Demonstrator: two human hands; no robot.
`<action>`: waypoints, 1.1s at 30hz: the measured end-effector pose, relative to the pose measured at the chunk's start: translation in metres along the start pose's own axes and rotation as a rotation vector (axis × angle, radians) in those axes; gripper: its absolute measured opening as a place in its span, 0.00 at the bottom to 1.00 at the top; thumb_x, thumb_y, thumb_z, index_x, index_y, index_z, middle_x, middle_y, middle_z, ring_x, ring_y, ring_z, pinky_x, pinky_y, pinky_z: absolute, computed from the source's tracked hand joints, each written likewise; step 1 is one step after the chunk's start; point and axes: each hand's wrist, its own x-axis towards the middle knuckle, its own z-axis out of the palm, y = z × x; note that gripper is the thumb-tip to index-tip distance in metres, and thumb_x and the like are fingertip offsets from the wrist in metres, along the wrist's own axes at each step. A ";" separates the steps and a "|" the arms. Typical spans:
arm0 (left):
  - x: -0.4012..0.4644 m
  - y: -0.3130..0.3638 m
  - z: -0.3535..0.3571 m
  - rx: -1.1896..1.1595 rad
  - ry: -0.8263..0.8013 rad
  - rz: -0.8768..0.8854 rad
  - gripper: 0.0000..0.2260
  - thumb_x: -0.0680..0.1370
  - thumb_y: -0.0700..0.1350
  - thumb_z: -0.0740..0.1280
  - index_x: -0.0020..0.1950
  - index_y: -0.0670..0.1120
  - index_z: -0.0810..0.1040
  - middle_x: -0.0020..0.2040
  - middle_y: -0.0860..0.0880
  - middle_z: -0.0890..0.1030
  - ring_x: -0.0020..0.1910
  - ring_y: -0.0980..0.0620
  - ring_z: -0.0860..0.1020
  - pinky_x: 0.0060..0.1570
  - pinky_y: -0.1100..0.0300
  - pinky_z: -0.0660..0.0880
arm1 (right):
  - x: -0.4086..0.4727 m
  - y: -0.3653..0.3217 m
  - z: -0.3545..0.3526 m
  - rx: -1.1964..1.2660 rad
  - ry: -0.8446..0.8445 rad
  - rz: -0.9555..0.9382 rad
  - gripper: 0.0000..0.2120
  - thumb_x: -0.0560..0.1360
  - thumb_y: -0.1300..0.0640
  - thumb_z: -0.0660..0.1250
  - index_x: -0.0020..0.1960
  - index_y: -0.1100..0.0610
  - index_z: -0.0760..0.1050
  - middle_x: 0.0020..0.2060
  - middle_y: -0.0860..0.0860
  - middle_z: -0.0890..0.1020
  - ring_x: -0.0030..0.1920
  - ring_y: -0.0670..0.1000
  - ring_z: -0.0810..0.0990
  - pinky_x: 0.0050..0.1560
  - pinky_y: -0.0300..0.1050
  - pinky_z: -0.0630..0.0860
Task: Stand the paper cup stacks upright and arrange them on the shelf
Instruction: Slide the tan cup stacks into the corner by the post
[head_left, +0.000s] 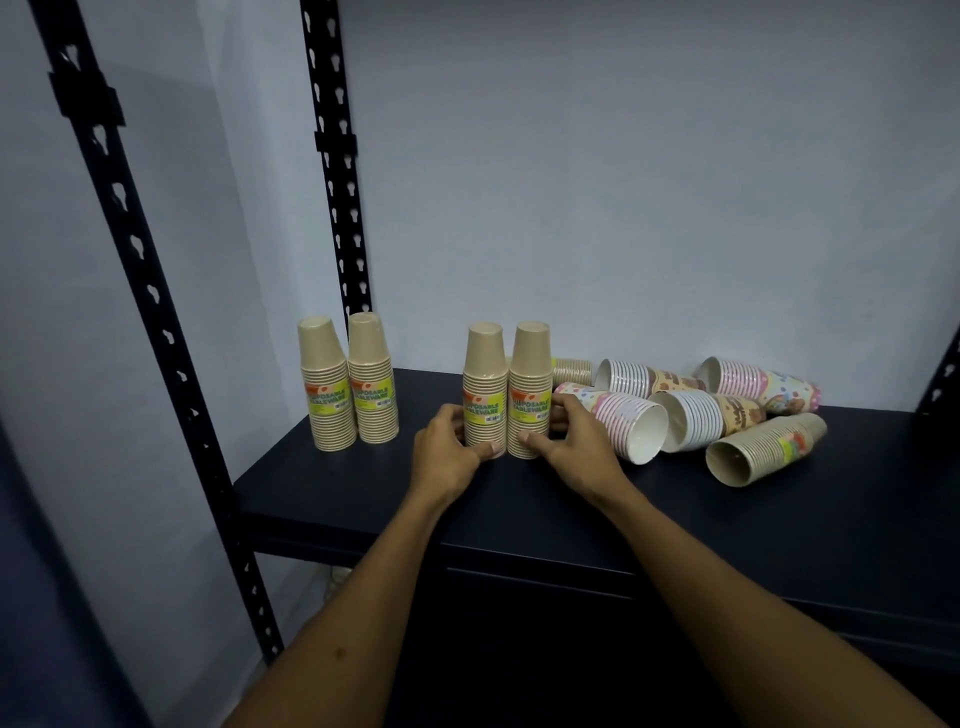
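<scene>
Meanwhile both hands (498, 447) grip two upright stacks (506, 395), toppled stacks (685, 410) crowding their right.

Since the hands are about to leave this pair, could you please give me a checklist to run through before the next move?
1. Left tan stack upright under the left hand: ok.
2. Right tan stack upright under the right hand: ok.
3. The two held stacks stand side by side: ok.
4. Earlier pair upright near the rack post: ok.
5. All stacks upright: not ok; the patterned stacks and a tan stack lie on their sides.
6. Free room on the shelf between the pairs: ok.
</scene>
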 end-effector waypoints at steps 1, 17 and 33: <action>0.000 0.000 0.000 0.001 0.001 -0.001 0.27 0.67 0.42 0.78 0.63 0.44 0.73 0.61 0.47 0.80 0.57 0.52 0.79 0.55 0.60 0.74 | 0.000 0.001 0.000 -0.018 0.009 -0.003 0.24 0.70 0.55 0.75 0.62 0.52 0.71 0.53 0.46 0.81 0.52 0.43 0.80 0.53 0.42 0.78; 0.000 -0.001 0.000 0.002 0.037 -0.003 0.27 0.65 0.44 0.80 0.61 0.43 0.76 0.57 0.47 0.82 0.51 0.55 0.80 0.52 0.62 0.76 | -0.004 -0.002 0.000 -0.057 -0.004 -0.042 0.26 0.69 0.58 0.73 0.66 0.56 0.71 0.56 0.48 0.82 0.55 0.45 0.80 0.57 0.47 0.79; -0.002 0.002 -0.004 -0.023 -0.051 0.015 0.28 0.70 0.34 0.74 0.68 0.43 0.72 0.63 0.47 0.79 0.61 0.52 0.77 0.59 0.62 0.72 | -0.002 -0.003 0.001 -0.036 -0.024 -0.063 0.24 0.72 0.57 0.74 0.65 0.54 0.71 0.59 0.49 0.80 0.58 0.46 0.79 0.59 0.48 0.78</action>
